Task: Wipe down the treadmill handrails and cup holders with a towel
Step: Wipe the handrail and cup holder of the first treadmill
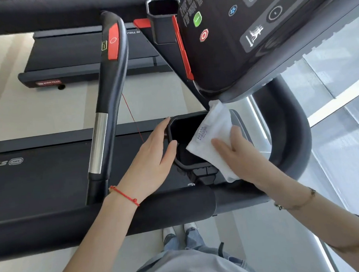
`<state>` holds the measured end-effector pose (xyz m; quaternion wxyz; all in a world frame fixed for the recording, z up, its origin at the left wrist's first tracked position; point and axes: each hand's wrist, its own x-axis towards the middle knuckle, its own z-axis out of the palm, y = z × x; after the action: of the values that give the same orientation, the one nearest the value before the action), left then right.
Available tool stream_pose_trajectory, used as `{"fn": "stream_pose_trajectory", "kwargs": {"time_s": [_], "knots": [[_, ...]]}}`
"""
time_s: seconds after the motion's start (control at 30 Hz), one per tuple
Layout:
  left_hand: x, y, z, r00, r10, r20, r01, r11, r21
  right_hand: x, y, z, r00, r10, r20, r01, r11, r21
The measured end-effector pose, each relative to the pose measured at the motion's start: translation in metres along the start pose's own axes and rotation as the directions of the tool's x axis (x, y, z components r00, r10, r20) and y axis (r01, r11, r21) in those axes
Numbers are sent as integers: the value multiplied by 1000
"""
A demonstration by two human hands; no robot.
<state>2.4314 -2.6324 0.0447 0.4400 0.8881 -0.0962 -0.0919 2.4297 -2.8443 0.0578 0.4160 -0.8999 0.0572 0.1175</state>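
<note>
Wiping is at the near cup holder (174, 123), judged from how things lie: the towel (213, 138) is draped over the holder's right rim, one end up against the underside of the console (252, 36), the other hanging past the holder's near corner.

Grip state. Right hand (236, 151) lies on the towel with thumb across its upper face; the fingers go behind the cloth, so how far they curl round it cannot be told, but the hand appears to hold it. Left hand (152, 156) is relaxed, fingers fairly straight, resting on the holder's left rim, thumb tip at the rim's edge. It holds nothing and looks to be steadying.

Handling, as judgement. Towel: white, thin, folded flat, a sewn label showing. Soft and light; will conform to the rim and corners if bunched; likely to slide on smooth plastic unless pressed. Best taken as a folded pad under the palm, label side out. Holder: rigid black plastic, deep, rounded-square mouth, interior too dark to read. Should take firm pressure, and bracing the far rim seems sensible.

Surfaces and room. Upright handrail (108, 94), black with a chrome band and a red panel, stands left of the holder, apart from both hands. Padded crossbar (137, 214) runs beneath the forearms. Belt deck (50, 164) below. Second treadmill (89, 55) beyond, with another cup holder. Pale floor (36, 111); glazing along the right side.
</note>
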Motion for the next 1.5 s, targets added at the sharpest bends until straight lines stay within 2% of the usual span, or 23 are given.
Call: {"fn": "stream_pose_trajectory", "kwargs": {"time_s": [0.1, 0.23, 0.37, 0.53, 0.67, 0.77, 1.0, 1.13, 1.3, 1.4, 1.5], "knots": [[1, -1, 0, 1000, -1, 6, 1, 1000, 9, 14, -4, -3, 999, 46, 23, -46, 999, -4], [0, -3, 0, 1000, -3, 8, 3, 1000, 11, 36, -15, -12, 998, 10, 59, -9, 1000, -23], [-1, 0, 1, 1000, 5, 5, -5, 1000, 19, 19, -7, -9, 1000, 17, 16, -16, 997, -69], [-3, 1, 0, 1000, 4, 6, -4, 1000, 28, 0, 5, -3, 998, 27, 56, -21, 994, -108], [-3, 0, 0, 1000, -9, 9, 8, 999, 33, 20, -4, -7, 996, -74, 48, 80, 984, -159], [-3, 0, 0, 1000, -6, 1, 5, 999, 32, 30, -6, -11, 982, -167, 94, 186, 947, -261], [-2, 2, 0, 1000, -7, -14, 7, 999, 32, 39, -7, -18, 957, -251, 144, 282, 922, -265], [-2, 3, -1, 1000, 6, -14, -5, 999, 37, 48, -11, -20, 908, -368, 198, 417, 828, -375], [-2, 7, -3, 1000, -5, -14, 5, 1000, 11, 68, -25, -15, 791, -534, 298, 602, 594, -533], [-1, 8, -2, 999, -17, -31, 17, 1000, 7, 78, -38, -2, 730, -589, 347, 654, 455, -604], [-1, 6, -2, 999, -26, -37, 27, 999, 28, 81, -42, 3, 704, -612, 361, 671, 405, -621]]}}
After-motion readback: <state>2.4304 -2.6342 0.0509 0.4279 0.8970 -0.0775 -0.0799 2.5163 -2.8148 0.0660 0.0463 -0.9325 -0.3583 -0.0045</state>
